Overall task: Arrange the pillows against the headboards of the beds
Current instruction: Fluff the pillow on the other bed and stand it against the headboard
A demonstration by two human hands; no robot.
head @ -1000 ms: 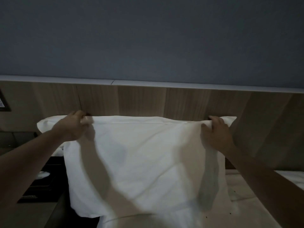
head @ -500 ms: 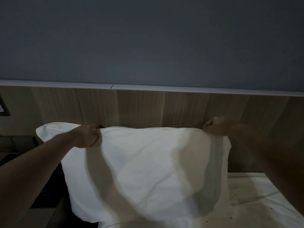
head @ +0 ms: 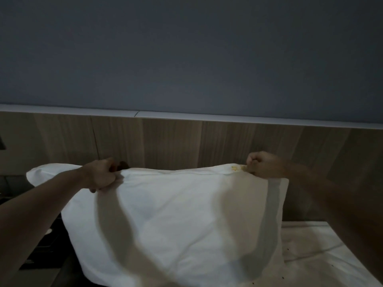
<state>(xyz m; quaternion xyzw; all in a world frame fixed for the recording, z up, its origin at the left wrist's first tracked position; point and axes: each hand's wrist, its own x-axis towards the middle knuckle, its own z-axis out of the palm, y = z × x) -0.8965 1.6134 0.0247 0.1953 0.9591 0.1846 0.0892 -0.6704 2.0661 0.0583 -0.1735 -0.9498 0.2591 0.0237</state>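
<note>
A large white pillow (head: 176,220) stands upright on the bed in front of the wooden headboard (head: 176,143). My left hand (head: 101,176) grips its top edge near the left corner, fingers closed on the fabric. My right hand (head: 265,164) is a fist clamped on the top edge near the right corner, beside a small yellow mark on the cover. The pillow's left corner sticks out past my left hand. Its lower edge is out of frame.
The white bed sheet (head: 310,251) shows at the lower right. A dark bedside unit (head: 47,245) sits at the lower left beside the bed. A white ledge (head: 186,117) tops the headboard, with a grey-blue wall (head: 186,54) above.
Both hands have shifted lower in view with the pillow's top edge. My right hand went from fingers laid over the edge to a tight fist on it.
</note>
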